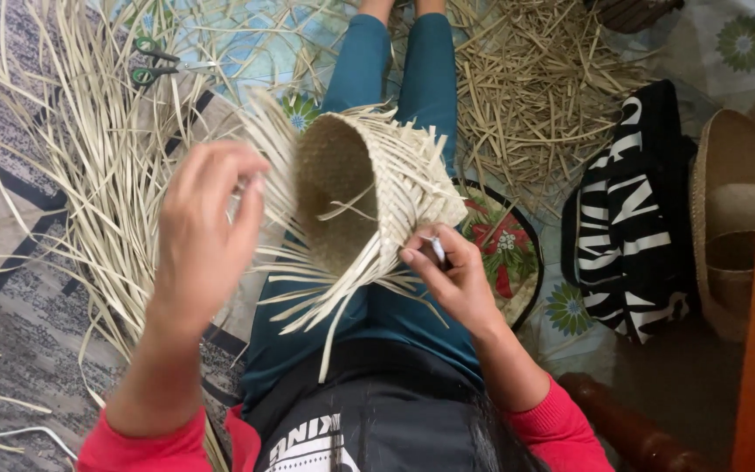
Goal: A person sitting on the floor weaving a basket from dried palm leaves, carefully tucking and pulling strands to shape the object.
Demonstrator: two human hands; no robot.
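Red sleeves [146,446] frame my lap, and over my teal trousers [395,79] sits the half-woven basket [369,188], mouth turned toward me, loose strips bristling from its rim. My left hand [207,236] is curled at the basket's left edge, fingertips pinched on what looks like a strip end, though I cannot tell for sure. My right hand [452,275] grips a small pale tool [437,251] closed between thumb and fingers, pressed against the rim's near right side. I judge each strip wants keeping flat and snug, not twisted. Left lie long loose strips [89,166], green-handled scissors [155,63] farther off; cut scraps [543,79] far right, a black-and-white cloth [635,210] and a woven hat [727,218] right.
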